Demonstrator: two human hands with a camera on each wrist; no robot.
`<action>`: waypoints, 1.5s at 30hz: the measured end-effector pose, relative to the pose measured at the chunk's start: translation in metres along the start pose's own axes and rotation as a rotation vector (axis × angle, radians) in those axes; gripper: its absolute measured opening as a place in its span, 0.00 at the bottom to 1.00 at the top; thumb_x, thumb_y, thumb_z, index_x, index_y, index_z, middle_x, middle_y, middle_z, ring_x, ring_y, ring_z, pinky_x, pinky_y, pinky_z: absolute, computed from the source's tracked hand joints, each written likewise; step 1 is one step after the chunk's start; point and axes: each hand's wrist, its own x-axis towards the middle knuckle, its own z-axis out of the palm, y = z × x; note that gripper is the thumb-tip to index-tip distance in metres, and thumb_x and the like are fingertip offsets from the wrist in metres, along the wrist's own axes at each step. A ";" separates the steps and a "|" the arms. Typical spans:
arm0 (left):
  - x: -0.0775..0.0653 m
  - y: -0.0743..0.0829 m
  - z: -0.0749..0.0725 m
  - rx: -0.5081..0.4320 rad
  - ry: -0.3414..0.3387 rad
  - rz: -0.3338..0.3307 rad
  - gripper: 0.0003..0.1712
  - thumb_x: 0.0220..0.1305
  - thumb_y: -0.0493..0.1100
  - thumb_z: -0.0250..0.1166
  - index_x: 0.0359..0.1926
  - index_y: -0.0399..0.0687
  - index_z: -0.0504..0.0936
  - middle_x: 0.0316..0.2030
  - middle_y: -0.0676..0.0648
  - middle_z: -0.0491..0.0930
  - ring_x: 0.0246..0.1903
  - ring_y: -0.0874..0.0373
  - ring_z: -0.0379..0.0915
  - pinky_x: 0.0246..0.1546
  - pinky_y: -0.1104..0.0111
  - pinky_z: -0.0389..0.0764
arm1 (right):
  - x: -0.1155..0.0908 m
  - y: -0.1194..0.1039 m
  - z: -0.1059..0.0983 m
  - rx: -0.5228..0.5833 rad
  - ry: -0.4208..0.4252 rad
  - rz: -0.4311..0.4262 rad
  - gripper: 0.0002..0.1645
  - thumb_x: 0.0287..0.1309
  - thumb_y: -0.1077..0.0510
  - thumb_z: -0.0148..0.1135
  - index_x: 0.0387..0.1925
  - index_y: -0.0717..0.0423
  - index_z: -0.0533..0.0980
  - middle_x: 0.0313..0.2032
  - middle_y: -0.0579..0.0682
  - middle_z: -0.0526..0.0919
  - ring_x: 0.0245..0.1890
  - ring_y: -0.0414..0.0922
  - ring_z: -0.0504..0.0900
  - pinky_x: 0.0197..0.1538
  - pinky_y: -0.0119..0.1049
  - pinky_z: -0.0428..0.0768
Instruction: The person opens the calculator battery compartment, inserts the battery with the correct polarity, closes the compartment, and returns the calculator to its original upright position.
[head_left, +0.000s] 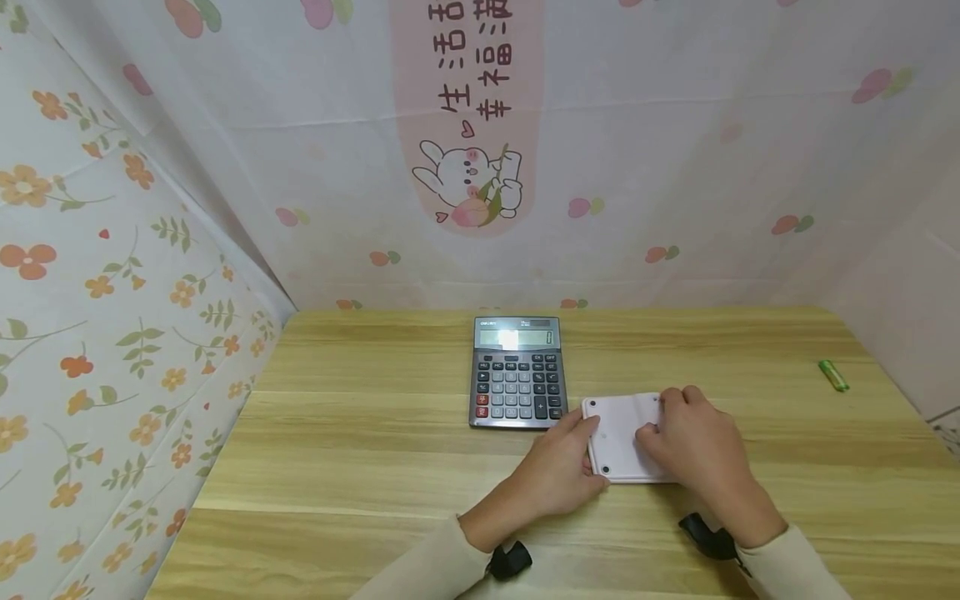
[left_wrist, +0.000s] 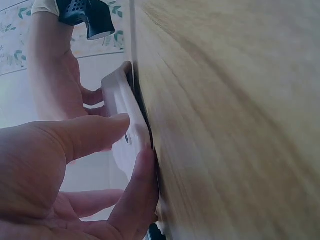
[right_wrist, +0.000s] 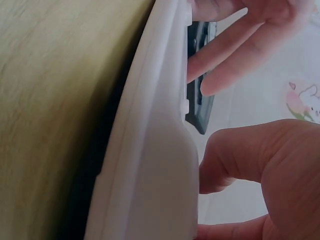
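Observation:
A flat white device [head_left: 621, 437] with dark round feet at its corners lies over the table, feet side up. My left hand [head_left: 557, 473] grips its left side. In the left wrist view that thumb lies on the upper face, and a finger is at the edge beside the wood. My right hand [head_left: 703, 442] holds the right side, its bent thumb [right_wrist: 217, 162] against the footed face and its other fingers curled at the far right corner. The underside of the white device [right_wrist: 162, 185] is hidden.
A grey desk calculator [head_left: 517, 375], its display showing 0, lies just beyond my left hand. At the far right is a small green battery [head_left: 833, 376]. Patterned cloth [head_left: 675, 167] hangs behind the wooden table [head_left: 360, 450] and along its left side.

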 end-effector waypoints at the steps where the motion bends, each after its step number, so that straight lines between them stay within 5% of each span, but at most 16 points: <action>1: 0.000 0.001 -0.001 0.003 0.000 0.003 0.46 0.62 0.46 0.82 0.77 0.36 0.75 0.76 0.36 0.72 0.71 0.47 0.75 0.69 0.63 0.76 | 0.000 0.000 0.000 -0.002 0.005 -0.002 0.26 0.56 0.56 0.72 0.43 0.79 0.79 0.36 0.68 0.80 0.25 0.55 0.80 0.32 0.61 0.85; 9: 0.001 0.001 -0.001 0.015 0.004 0.017 0.47 0.62 0.46 0.82 0.77 0.35 0.75 0.76 0.35 0.73 0.71 0.47 0.75 0.69 0.64 0.76 | -0.002 -0.003 -0.003 -0.031 0.017 -0.011 0.18 0.55 0.57 0.70 0.32 0.73 0.78 0.28 0.59 0.77 0.21 0.51 0.74 0.25 0.53 0.80; 14: 0.000 0.002 -0.001 0.013 0.002 0.015 0.46 0.62 0.47 0.82 0.77 0.36 0.75 0.76 0.35 0.72 0.71 0.47 0.75 0.69 0.64 0.75 | -0.002 0.001 -0.007 -0.020 0.016 -0.033 0.18 0.56 0.56 0.73 0.36 0.70 0.80 0.25 0.52 0.75 0.21 0.48 0.71 0.24 0.46 0.74; 22: 0.000 0.002 -0.003 0.000 -0.009 -0.004 0.46 0.63 0.47 0.82 0.77 0.38 0.75 0.76 0.37 0.72 0.72 0.49 0.74 0.69 0.65 0.75 | 0.001 0.011 -0.009 0.011 0.032 -0.112 0.15 0.56 0.58 0.74 0.43 0.60 0.81 0.32 0.54 0.78 0.23 0.48 0.73 0.24 0.50 0.75; 33: 0.000 0.000 -0.002 0.021 0.008 0.033 0.38 0.62 0.46 0.82 0.71 0.40 0.83 0.75 0.36 0.74 0.69 0.50 0.77 0.67 0.66 0.77 | 0.001 0.018 -0.009 0.040 0.039 -0.192 0.03 0.58 0.62 0.71 0.31 0.53 0.82 0.36 0.54 0.80 0.26 0.46 0.74 0.28 0.48 0.77; 39: 0.000 0.000 -0.002 0.059 0.012 0.035 0.37 0.62 0.46 0.82 0.70 0.40 0.84 0.74 0.38 0.75 0.68 0.50 0.78 0.66 0.66 0.77 | 0.002 0.025 -0.015 0.081 0.002 -0.230 0.03 0.58 0.61 0.73 0.32 0.52 0.84 0.39 0.50 0.82 0.26 0.39 0.73 0.28 0.39 0.74; 45: 0.001 0.000 -0.002 0.056 0.012 0.030 0.38 0.61 0.46 0.82 0.70 0.40 0.84 0.74 0.38 0.74 0.68 0.49 0.78 0.67 0.65 0.78 | 0.004 0.038 -0.028 0.147 -0.143 -0.290 0.15 0.52 0.57 0.86 0.39 0.52 0.86 0.45 0.47 0.84 0.31 0.35 0.79 0.32 0.35 0.80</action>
